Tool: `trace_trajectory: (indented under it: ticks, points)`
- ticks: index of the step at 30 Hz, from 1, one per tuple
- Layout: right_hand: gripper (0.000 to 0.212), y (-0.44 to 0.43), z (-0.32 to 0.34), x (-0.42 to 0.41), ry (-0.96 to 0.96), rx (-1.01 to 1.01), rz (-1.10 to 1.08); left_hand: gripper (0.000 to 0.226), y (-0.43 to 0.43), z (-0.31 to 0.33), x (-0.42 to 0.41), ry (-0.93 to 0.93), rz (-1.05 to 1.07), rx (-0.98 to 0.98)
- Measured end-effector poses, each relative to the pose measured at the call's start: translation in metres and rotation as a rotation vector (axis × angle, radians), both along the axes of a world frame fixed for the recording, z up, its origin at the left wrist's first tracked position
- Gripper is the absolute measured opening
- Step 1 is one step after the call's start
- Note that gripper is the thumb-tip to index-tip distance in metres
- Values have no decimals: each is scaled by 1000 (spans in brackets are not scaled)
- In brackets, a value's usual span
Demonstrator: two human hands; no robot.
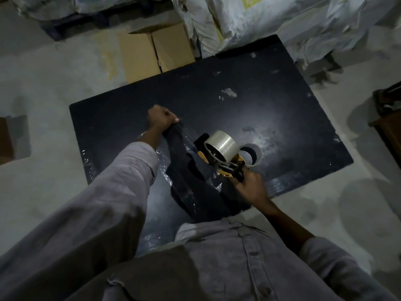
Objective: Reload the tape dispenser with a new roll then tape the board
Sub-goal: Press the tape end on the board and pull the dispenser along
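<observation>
- Black board (217, 101) lies flat on the pale floor (43, 148), its long axis running from the near left to the far right of the head view, with a round hole (252, 156) near its right end.
- Right hand (252, 187) is curled shut around the handle of the tape dispenser (225, 168), a yellow and black tool held low over the board's near edge, just this side of the hole.
- Clear tape roll (222, 146) already sits on the dispenser's hub, so reloading looks finished and taping is the step in hand.
- Left hand (161, 120) is closed in a fist, clenching the upper end of a dark strip (188, 170) with glossy clear film along it; I cannot tell whether the film is tape or wrap.
- That strip runs from the left hand down toward the body, passing left of the dispenser, so the two hands sit at opposite sides of it.
- Likely next, the dispenser must travel along the strip's length toward the left hand, which anchors the far end; the right hand is the nearer one to the roll.
- Cardboard box (156, 48) rests beyond the board's far left edge, well apart from both hands.
</observation>
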State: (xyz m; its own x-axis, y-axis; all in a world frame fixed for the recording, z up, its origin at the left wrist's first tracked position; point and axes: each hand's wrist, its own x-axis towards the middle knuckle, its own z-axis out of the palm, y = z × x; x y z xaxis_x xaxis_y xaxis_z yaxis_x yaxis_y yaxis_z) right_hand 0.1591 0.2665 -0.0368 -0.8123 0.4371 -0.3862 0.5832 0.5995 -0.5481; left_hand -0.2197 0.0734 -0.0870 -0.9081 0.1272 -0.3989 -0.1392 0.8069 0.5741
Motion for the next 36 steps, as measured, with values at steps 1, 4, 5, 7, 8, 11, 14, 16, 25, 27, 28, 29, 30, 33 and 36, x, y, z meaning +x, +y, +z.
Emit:
trace_trajectory:
  ticks: [1,4,5,7,8,11,14,16,25,27,28,29,30,33,36]
  points:
    - [31,1,0,-2,-19,6,-4,21,0,0,4,11,19,-11]
    - [30,0,-2,-5,-65,3,9,25,2,5,13,50,152,15]
    - [29,0,-2,-6,-74,-4,17,26,3,5,15,58,170,20]
    - [28,0,-1,-5,-83,-9,26,20,3,4,23,90,132,-3]
    - [28,0,-1,-6,-86,-16,28,15,2,2,27,117,87,-29]
    - [27,0,2,-7,-130,-48,13,7,-3,-2,42,270,-121,-130]
    - [26,-1,4,-7,-192,-35,25,30,-18,-5,52,438,-372,-268]
    - [26,-3,8,-8,-235,5,51,58,-32,-10,55,541,-553,-462]
    - [28,-9,14,-6,-275,44,38,67,-22,0,77,636,-688,-751]
    - [27,-9,14,-5,-267,40,36,70,-20,0,80,615,-697,-776]
    - [27,-8,13,-3,-262,32,30,72,-19,1,81,596,-710,-787]
    - [28,-8,14,-2,-271,26,18,74,-17,3,81,579,-722,-797]
    - [29,-6,11,1,-270,19,5,75,-16,5,81,565,-743,-821]
    - [31,2,11,24,-305,8,-35,63,-20,12,69,607,-824,-872]
    - [32,17,7,56,-326,0,-96,58,-27,10,63,598,-813,-858]
